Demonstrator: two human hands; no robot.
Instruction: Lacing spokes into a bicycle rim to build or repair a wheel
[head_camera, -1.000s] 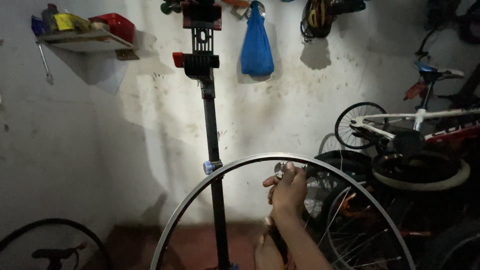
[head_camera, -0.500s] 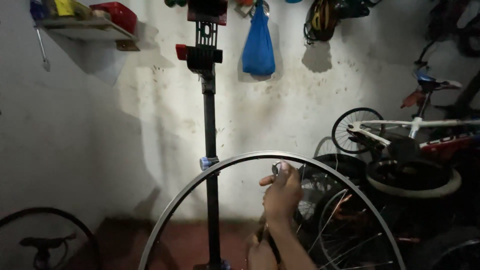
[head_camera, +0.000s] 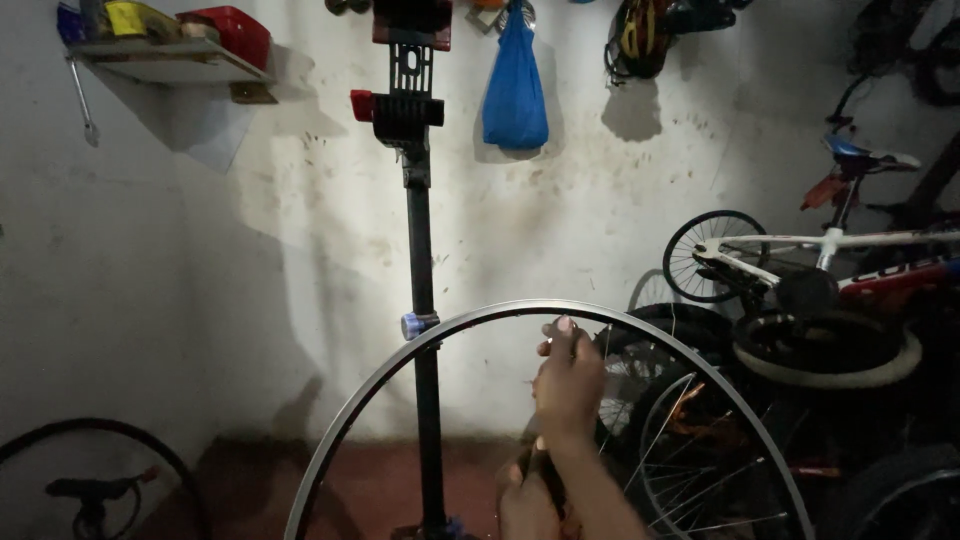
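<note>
A silver bicycle wheel rim (head_camera: 400, 352) stands upright in front of me, its lower part cut off by the frame. My right hand (head_camera: 568, 385) is raised inside the rim near its top, fingers pinched on the end of a thin spoke just under the rim. My left hand (head_camera: 523, 503) is low at the bottom edge, closed around a dark hub at the wheel's middle; most of it is out of view. Behind the rim rises a black repair stand post (head_camera: 422, 300) with a red-tipped clamp head (head_camera: 400, 108).
A white bicycle (head_camera: 830, 250) and stacked tyres and wheels (head_camera: 820, 345) crowd the right side. A blue bag (head_camera: 514, 95) hangs on the pale wall. A shelf (head_camera: 165, 55) with boxes is at upper left. Another dark wheel (head_camera: 100, 470) lies at lower left.
My right hand stays pinched at the top of the rim, shifted slightly along it. The view has drifted a little; the rim now sits a bit lower in it.
</note>
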